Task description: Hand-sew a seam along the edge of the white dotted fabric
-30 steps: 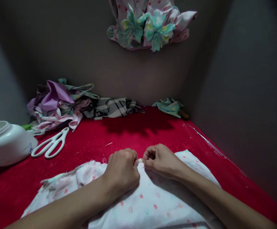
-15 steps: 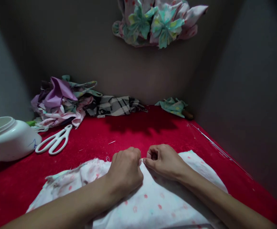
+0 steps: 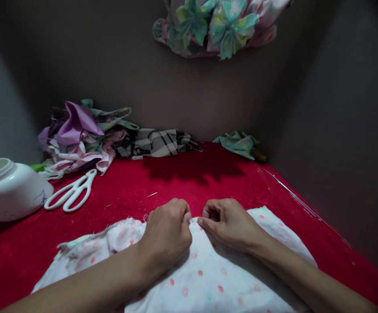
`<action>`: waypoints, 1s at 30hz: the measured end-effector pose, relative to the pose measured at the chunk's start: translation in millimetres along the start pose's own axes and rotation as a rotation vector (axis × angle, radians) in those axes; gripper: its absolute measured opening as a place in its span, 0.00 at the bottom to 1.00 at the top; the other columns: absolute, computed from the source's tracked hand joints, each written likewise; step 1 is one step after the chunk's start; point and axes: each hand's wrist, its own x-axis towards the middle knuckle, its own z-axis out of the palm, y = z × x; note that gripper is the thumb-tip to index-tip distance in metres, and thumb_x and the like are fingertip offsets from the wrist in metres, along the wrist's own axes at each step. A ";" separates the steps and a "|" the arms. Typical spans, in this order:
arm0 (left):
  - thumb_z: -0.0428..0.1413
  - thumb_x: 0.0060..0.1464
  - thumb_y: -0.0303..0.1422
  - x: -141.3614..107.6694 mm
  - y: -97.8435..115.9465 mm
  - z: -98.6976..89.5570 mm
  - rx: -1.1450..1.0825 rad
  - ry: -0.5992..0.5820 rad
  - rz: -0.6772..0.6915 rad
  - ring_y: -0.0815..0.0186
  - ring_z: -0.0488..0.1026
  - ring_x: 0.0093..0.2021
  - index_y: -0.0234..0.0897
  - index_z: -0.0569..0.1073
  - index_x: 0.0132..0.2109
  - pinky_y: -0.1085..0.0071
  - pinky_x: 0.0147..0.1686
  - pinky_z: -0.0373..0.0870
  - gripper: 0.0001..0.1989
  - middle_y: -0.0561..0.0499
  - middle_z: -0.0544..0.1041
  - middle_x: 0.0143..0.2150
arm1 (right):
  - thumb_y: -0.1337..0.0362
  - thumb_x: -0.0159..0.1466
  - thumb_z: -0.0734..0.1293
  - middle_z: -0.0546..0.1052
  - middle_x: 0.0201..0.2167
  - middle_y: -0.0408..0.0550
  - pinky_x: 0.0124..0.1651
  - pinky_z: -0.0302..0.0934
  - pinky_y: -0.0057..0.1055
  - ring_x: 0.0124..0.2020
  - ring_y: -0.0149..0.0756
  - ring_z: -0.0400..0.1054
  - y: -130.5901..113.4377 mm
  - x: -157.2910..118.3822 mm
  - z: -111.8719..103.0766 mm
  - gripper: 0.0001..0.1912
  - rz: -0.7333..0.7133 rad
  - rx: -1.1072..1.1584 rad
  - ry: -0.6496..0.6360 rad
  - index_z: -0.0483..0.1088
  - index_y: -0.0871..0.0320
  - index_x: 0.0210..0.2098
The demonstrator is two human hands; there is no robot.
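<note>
White cloth with small red prints (image 3: pixel 205 278) is spread in front of me, its far edge frayed on the left. My left hand (image 3: pixel 169 228) is closed on that far edge, fingers curled and thumb pressed to the side. Just to its right, my right hand (image 3: pixel 230 224) pinches the same edge between thumb and forefinger. A short stretch of edge shows between the two hands. Whether a needle or thread is in the fingers is too small to tell. A thin needle-like piece (image 3: pixel 152 194) lies on the red surface beyond my left hand.
White-handled scissors (image 3: pixel 71 191) and a white plastic container (image 3: pixel 13 191) lie at left. Behind them is a heap of fabric scraps (image 3: pixel 78 126) beside checked cloth (image 3: pixel 159 142). Green cloth (image 3: pixel 237 143) sits at back right, a thin metal rod (image 3: pixel 293 195) at right. Flower-trimmed fabric (image 3: pixel 215 28) hangs above.
My hands have drawn slightly apart along the cloth edge, showing more of it between them. The view has shifted a little. Both hands keep their hold.
</note>
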 end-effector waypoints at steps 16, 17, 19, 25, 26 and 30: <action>0.43 0.52 0.29 -16.9 -20.3 -17.5 0.255 -0.004 -0.006 0.64 0.65 0.31 0.39 0.65 0.32 0.70 0.27 0.53 0.06 0.51 0.67 0.30 | 0.64 0.56 0.59 0.69 0.25 0.44 0.27 0.48 0.27 0.28 0.33 0.61 32.4 -21.2 -13.8 0.05 -0.077 -0.333 0.305 0.65 0.56 0.26; 0.44 0.52 0.31 -18.3 -20.9 -18.4 0.276 -0.001 0.007 0.63 0.65 0.31 0.39 0.65 0.31 0.70 0.28 0.54 0.07 0.51 0.67 0.29 | 0.63 0.55 0.60 0.68 0.26 0.44 0.28 0.49 0.27 0.29 0.34 0.60 31.9 -21.1 -14.0 0.05 -0.098 -0.360 0.316 0.65 0.56 0.26; 0.44 0.53 0.33 -20.6 -22.3 -19.5 0.326 -0.012 0.021 0.62 0.65 0.30 0.38 0.64 0.29 0.69 0.29 0.53 0.08 0.51 0.68 0.27 | 0.62 0.55 0.61 0.68 0.26 0.45 0.30 0.49 0.28 0.29 0.35 0.59 31.6 -20.4 -13.9 0.06 -0.152 -0.411 0.309 0.64 0.57 0.24; 0.42 0.53 0.32 -20.9 -26.1 -18.3 0.371 -0.100 -0.041 0.62 0.67 0.26 0.38 0.63 0.26 0.70 0.23 0.47 0.10 0.51 0.70 0.24 | 0.62 0.58 0.57 0.65 0.22 0.45 0.27 0.46 0.28 0.25 0.33 0.58 35.7 -17.3 -10.8 0.10 -0.138 -0.496 0.210 0.61 0.58 0.22; 0.42 0.53 0.32 -20.7 -26.7 -17.6 0.372 -0.104 -0.045 0.62 0.67 0.26 0.38 0.63 0.26 0.70 0.23 0.47 0.10 0.51 0.70 0.24 | 0.62 0.59 0.57 0.65 0.22 0.45 0.28 0.47 0.28 0.25 0.33 0.58 36.2 -17.1 -10.4 0.10 -0.134 -0.494 0.198 0.60 0.58 0.22; 0.42 0.53 0.31 -22.1 -26.2 -17.7 0.381 -0.080 -0.022 0.63 0.67 0.27 0.38 0.64 0.26 0.70 0.24 0.49 0.10 0.50 0.70 0.24 | 0.62 0.58 0.57 0.66 0.22 0.45 0.28 0.47 0.28 0.25 0.33 0.59 33.7 -18.4 -12.8 0.10 -0.130 -0.449 0.208 0.61 0.58 0.22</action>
